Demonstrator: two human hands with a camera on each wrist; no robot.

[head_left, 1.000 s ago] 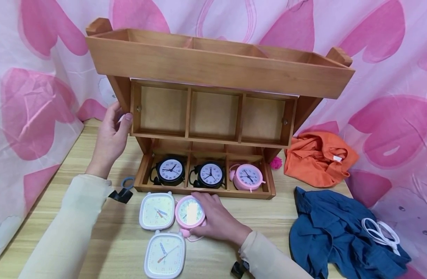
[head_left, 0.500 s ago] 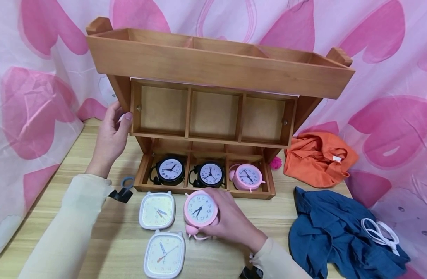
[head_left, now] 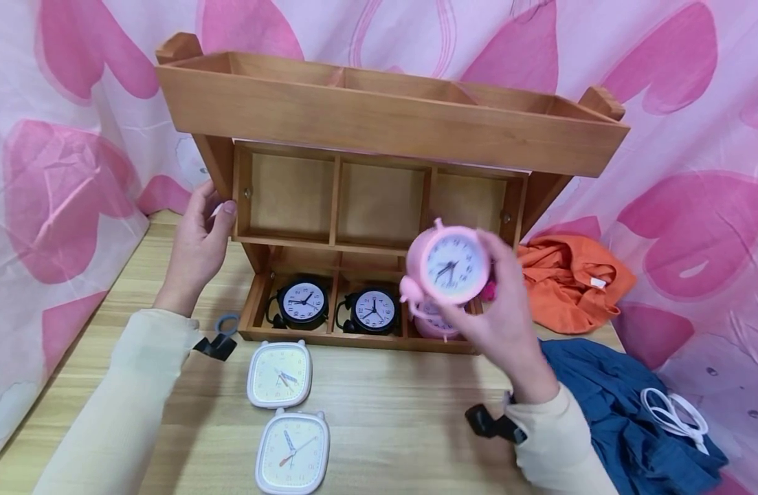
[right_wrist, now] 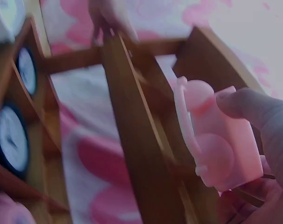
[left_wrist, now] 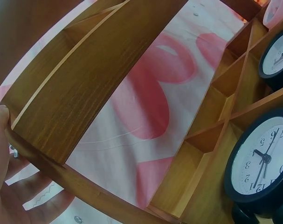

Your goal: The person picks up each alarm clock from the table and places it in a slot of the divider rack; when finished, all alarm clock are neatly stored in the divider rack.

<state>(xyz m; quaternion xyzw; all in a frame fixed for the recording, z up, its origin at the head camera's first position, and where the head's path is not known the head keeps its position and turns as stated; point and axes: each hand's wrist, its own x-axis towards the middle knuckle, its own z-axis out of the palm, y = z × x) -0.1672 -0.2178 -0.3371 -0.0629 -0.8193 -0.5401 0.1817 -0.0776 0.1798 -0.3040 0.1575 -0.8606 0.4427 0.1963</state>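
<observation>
My right hand (head_left: pixel 505 316) grips a round pink twin-bell alarm clock (head_left: pixel 453 265) in the air before the right part of the wooden three-tier rack (head_left: pixel 385 124). The right wrist view shows the thumb on the back of its body, its bells and handle turned away from the hand. With my left hand (head_left: pixel 196 247) I hold the rack's left side, thumb in front and fingers behind. In the bottom tier lie two black alarm clocks (head_left: pixel 302 301) and, at right, another pink alarm clock (head_left: pixel 437 326), partly hidden by the held one.
Two white square clocks (head_left: pixel 280 375) lie on the wooden table (head_left: pixel 379 412) in front of the rack. To the right are a crumpled orange cloth (head_left: pixel 564 282) and a dark blue garment (head_left: pixel 632 412) with a white cord. A blue ring (head_left: pixel 227 324) lies by the left sleeve.
My right hand has lifted the pink alarm clock off the table beside the white clocks and carried it up and right to the rack's middle tier. My left hand has stayed put.
</observation>
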